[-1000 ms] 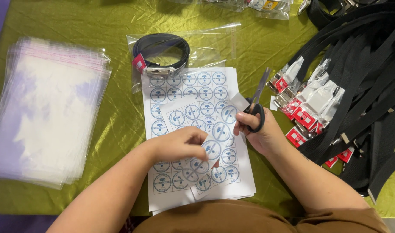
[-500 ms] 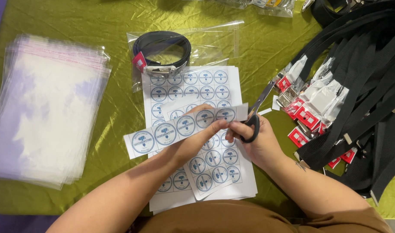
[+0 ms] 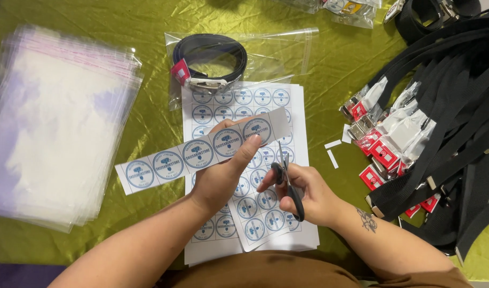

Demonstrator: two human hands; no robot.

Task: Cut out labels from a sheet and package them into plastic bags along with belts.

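Note:
My left hand point(image 3: 220, 173) pinches a cut paper strip point(image 3: 201, 152) of several round blue-and-white stickers, held slanted above the sticker sheets point(image 3: 244, 170). The thumb presses near the strip's right end. My right hand point(image 3: 303, 192) grips black scissors point(image 3: 287, 178), fingers through the handles, blades pointing up toward the strip's right end. The sheets of round stickers lie stacked on the green cloth under both hands.
A coiled black belt in a clear bag point(image 3: 212, 58) lies above the sheets. A stack of clear plastic bags point(image 3: 57, 122) sits at left. Many black belts with red tags point(image 3: 431, 122) pile at right. Small paper scraps point(image 3: 332, 152) lie beside the sheets.
My left hand lifted a sticker strip off the sheet and raised it. My right hand with the scissors dropped and moved under the strip's right end.

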